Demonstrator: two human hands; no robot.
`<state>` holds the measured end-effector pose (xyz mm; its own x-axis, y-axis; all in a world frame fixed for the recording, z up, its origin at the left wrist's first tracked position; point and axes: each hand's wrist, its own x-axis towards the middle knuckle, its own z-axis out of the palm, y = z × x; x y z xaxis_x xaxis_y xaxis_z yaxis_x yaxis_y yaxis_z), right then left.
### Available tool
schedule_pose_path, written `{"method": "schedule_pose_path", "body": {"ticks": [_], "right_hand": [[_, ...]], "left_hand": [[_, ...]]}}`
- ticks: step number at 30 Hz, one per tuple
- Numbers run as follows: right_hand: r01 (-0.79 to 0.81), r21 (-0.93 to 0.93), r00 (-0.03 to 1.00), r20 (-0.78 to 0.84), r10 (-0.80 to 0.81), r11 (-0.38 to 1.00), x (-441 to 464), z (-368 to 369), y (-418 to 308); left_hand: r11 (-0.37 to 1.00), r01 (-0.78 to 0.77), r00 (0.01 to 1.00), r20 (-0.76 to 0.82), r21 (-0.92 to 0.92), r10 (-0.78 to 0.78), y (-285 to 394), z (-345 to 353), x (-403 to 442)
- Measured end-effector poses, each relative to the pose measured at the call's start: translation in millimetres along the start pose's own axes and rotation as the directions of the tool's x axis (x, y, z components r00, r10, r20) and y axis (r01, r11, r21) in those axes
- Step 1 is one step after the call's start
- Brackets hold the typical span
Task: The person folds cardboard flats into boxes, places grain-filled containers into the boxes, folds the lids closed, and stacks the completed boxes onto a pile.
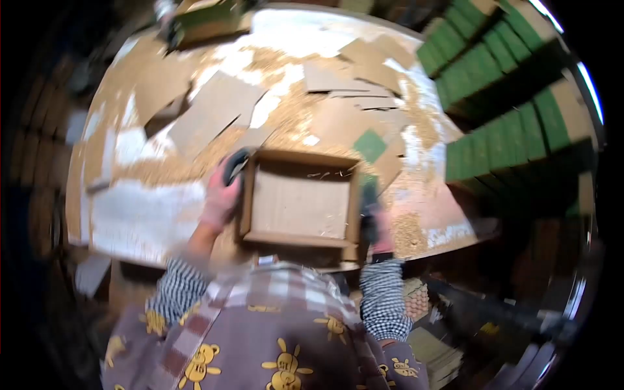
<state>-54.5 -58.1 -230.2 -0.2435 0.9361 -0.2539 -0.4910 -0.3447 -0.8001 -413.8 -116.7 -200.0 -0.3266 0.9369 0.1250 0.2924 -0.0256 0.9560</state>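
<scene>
An open cardboard box lies at the table's near edge, its opening facing up. A few wood shavings cling inside it. My left hand, in a pink and black glove, grips the box's left wall. At the right wall, my right hand in a similar glove holds the box too, blurred by motion. Just beyond the box's upper right corner is a small green piece. Flat cardboard sheets lie farther back among scattered wood shavings.
Green and brown boxes are stacked along the right side. Across the white-topped table, at the back left, stands another green box with a dark-gloved hand beside it. More stacked items fill the dim left side.
</scene>
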Motion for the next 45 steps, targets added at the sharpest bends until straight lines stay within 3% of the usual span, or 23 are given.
{"method": "schedule_pose_path", "body": {"ticks": [1, 3, 4, 5, 7, 11, 13, 16, 17, 18, 20, 23, 25, 27, 28, 32, 33, 34, 36, 39, 41, 42, 45], "right_hand": [[-0.058, -0.411, 0.997, -0.077, 0.028, 0.91, 5, -1, 33], [-0.14, -0.862, 0.989, -0.147, 0.023, 0.488, 16, -7, 77], [-0.195, -0.941, 0.98, -0.199, 0.015, 0.276, 24, -1, 78], [-0.237, -0.922, 0.971, -0.229, 0.063, 0.306, 25, 3, 73], [-0.022, -0.716, 1.0, -0.005, 0.026, 0.698, 25, -16, 81], [-0.041, -0.574, 0.998, -0.056, 0.011, 0.818, -1, 11, -7], [0.192, -0.403, 0.98, 0.122, -0.156, 0.895, 28, -25, -25], [0.084, -0.051, 0.966, 0.249, -0.069, 0.995, 31, -60, -162], [0.278, 0.106, 0.847, 0.442, -0.295, 0.955, 39, -77, -211], [0.483, -0.089, 0.855, 0.262, -0.447, 0.871, 41, -100, -274], [0.818, -0.322, 0.53, 0.101, -0.842, 0.476, 26, -135, -403], [0.872, -0.487, -0.026, -0.16, -0.987, 0.056, 29, -201, -559], [0.838, -0.546, -0.155, -0.207, -0.966, -0.017, 26, -217, -620], [0.895, -0.429, 0.051, -0.177, -0.983, 0.124, 32, -260, -647], [0.947, -0.221, 0.211, -0.126, -0.969, 0.235, 43, -291, -651], [0.917, -0.311, 0.172, -0.253, -0.952, 0.248, 89, -355, -655], [0.911, -0.33, 0.159, -0.271, -0.949, 0.247, 83, -355, -642], [0.905, -0.347, 0.148, -0.288, -0.946, 0.247, 73, -356, -624], [0.885, -0.383, 0.136, -0.328, -0.935, 0.264, 46, -356, -570], [0.811, -0.423, 0.219, -0.423, -0.88, 0.405, 38, -380, -446], [0.526, -0.778, 0.114, -0.335, -0.935, 0.343, 80, -432, -336], [0.279, -0.855, 0.165, -0.406, -0.899, 0.437, 96, -445, -294], [-0.484, -0.823, 0.364, -0.497, -0.787, 0.296, 129, -464, -227]], "left_hand": [[0.931, 0.325, 0.944, 0.114, -0.169, -0.309, -41, 2, -11], [0.941, 0.031, 0.999, 0.028, 0.337, -0.043, -171, 36, -44], [0.885, 0.367, 0.93, 0.077, -0.288, -0.361, -214, 47, -54], [0.921, 0.389, 0.921, -0.005, 0.002, -0.389, -244, 52, -47], [0.756, 0.566, 0.824, 0.235, -0.33, -0.515, -159, 53, -33], [0.641, 0.586, 0.809, 0.313, -0.495, -0.498, -82, 61, -13], [0.634, 0.553, 0.824, 0.467, -0.54, -0.321, -3, 82, 11], [0.678, 0.388, 0.877, 0.476, -0.625, -0.063, 126, 129, 60], [0.734, 0.26, 0.895, 0.442, -0.627, 0.061, 149, 144, 78], [0.735, 0.167, 0.902, 0.403, -0.658, 0.156, 183, 159, 95], [0.642, 0.083, 0.88, 0.358, -0.762, 0.312, 258, 203, 135], [0.473, 0.095, 0.803, 0.348, -0.876, 0.484, 368, 278, 195], [0.394, 0.187, 0.748, 0.391, -0.9, 0.537, 432, 339, 228], [0.382, 0.321, 0.696, 0.489, -0.867, 0.526, 489, 402, 247], [0.538, 0.277, 0.717, 0.544, -0.796, 0.435, 517, 430, 236], [0.936, 0.193, 0.626, 0.771, -0.296, 0.115, 559, 508, 237], [0.939, -0.341, 0.764, 0.569, -0.047, 0.306, 564, 536, 268], [0.638, -0.699, 0.71, 0.421, 0.323, 0.565, 564, 560, 287], [0.397, -0.861, 0.272, 0.373, -0.318, 0.887, 569, 556, 244], [0.456, -0.679, 0.183, 0.468, -0.576, 0.864, 562, 557, 234], [0.184, -0.903, -0.016, 0.46, -0.388, 0.888, 563, 547, 200], [0.065, -0.993, 0.105, 0.457, 0.103, 0.883, 568, 544, 188], [0.386, -0.907, 0.202, 0.631, -0.168, 0.749, 567, 537, 199]]}}
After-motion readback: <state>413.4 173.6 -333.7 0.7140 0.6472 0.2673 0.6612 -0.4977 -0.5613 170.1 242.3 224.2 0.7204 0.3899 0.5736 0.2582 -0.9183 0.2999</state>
